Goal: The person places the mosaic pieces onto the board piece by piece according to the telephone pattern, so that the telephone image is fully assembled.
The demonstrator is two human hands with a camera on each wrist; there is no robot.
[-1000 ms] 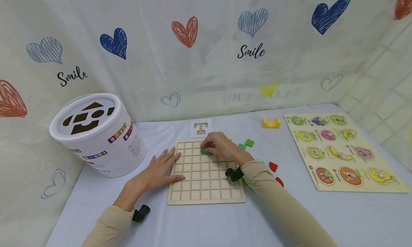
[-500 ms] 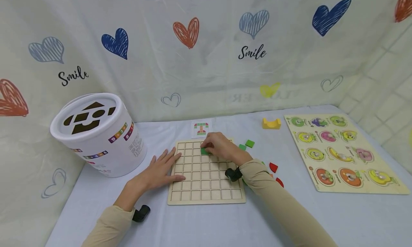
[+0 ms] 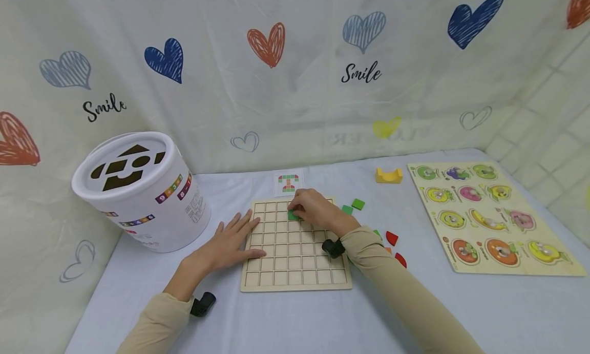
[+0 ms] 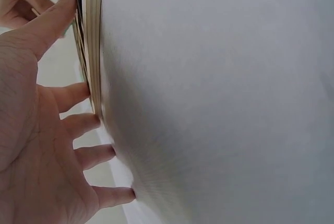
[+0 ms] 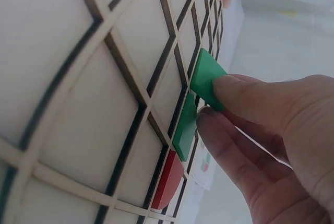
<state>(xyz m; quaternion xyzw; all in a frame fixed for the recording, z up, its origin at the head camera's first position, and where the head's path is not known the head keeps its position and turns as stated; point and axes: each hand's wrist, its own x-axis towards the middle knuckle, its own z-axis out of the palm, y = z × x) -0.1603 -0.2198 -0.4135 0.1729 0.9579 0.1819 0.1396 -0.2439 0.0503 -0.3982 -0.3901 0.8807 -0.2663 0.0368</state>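
Note:
A green square tile [image 5: 206, 75] is pinched between the thumb and fingers of my right hand [image 3: 315, 208], tilted over the upper part of a wooden grid board [image 3: 295, 263]. Beside it in the right wrist view, a second green tile [image 5: 183, 130] and a red rounded piece [image 5: 169, 179] lie in cells of the board. In the head view my right hand covers these two. My left hand [image 3: 229, 244] rests at the board's left side with fingers spread. From the left wrist, its thumb and fingertips [image 4: 81, 125] touch the board's edge and the cloth.
Behind the board lies a pattern card [image 3: 288, 184]. Loose green tiles [image 3: 357, 204] and red pieces [image 3: 392, 238] lie to the right, partly behind the right forearm. A yellow block [image 3: 388, 175], a fruit puzzle board [image 3: 433, 231] and a white bucket [image 3: 143, 215] stand around.

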